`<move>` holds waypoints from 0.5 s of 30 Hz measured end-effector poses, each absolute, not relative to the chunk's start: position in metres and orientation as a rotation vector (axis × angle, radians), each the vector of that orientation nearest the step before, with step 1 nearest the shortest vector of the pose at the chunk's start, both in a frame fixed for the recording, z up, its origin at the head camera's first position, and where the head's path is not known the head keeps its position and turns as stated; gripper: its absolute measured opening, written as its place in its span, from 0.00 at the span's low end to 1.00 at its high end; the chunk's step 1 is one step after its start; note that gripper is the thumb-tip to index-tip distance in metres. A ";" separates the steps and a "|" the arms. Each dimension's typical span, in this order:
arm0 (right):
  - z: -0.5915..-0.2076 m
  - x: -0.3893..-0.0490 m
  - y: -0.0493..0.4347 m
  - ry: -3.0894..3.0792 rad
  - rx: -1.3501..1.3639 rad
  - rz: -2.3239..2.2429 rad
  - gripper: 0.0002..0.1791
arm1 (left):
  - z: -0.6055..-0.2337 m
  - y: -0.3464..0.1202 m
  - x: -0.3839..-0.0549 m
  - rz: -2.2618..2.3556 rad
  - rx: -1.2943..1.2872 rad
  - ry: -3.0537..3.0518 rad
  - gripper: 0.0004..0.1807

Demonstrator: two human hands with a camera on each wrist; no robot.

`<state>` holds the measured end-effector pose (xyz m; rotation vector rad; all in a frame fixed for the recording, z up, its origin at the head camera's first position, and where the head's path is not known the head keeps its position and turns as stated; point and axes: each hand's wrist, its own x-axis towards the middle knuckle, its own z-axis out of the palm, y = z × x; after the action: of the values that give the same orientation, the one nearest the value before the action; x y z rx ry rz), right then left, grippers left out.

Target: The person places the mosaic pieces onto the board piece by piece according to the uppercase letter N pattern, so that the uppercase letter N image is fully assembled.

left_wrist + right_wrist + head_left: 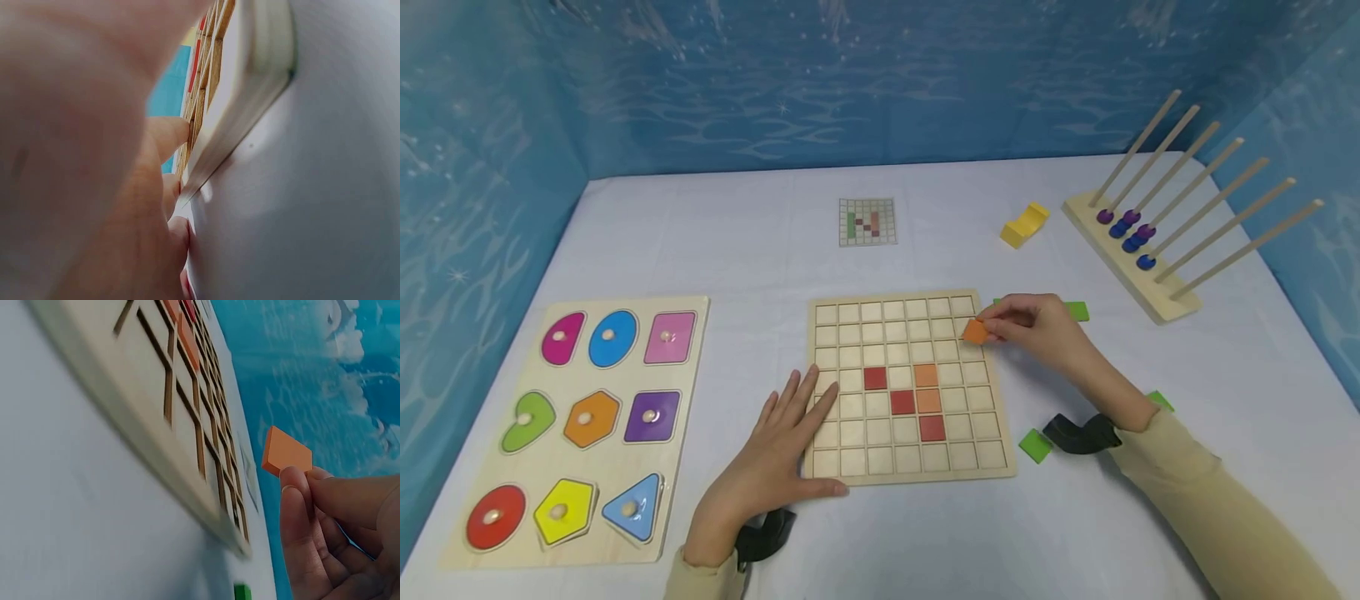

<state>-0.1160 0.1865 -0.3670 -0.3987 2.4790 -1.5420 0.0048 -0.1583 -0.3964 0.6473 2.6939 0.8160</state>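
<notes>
My right hand (1037, 329) pinches an orange square tile (289, 452) between thumb and fingertips, above the right edge of the wooden grid board (850, 481). Spread flat, my left hand (778, 454) rests along the board's left edge, fingertips on its rim and outer cells. Set into the grid are red tiles, among them one red tile (875, 378), and two orange tiles, the upper orange tile (926, 376) directly behind the other. Green tiles lie around my right hand and forearm, including one green tile (1036, 446) beside the board; some are partly hidden.
A small pattern card (867, 222) lies behind the board. A yellow block (1025, 225) sits at back right, near a peg stand (1176, 310) with tall rods and beads. On the left is a shape puzzle board (685, 433) with knobbed pieces. Blue curtains (880, 83) enclose the table.
</notes>
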 end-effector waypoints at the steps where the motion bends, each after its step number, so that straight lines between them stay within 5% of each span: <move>1: -0.368 -0.117 0.181 2.450 -0.408 -1.552 0.06 | -0.396 -0.158 0.005 0.817 0.646 2.693 0.63; 15: -0.380 -0.124 0.141 2.503 -0.554 -1.393 0.04 | -0.399 -0.160 0.005 0.822 0.662 2.712 0.63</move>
<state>-0.1237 0.1413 -0.3795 -0.5539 2.5033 -1.3931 0.0045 -0.1596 -0.3994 0.6617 2.7121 0.8220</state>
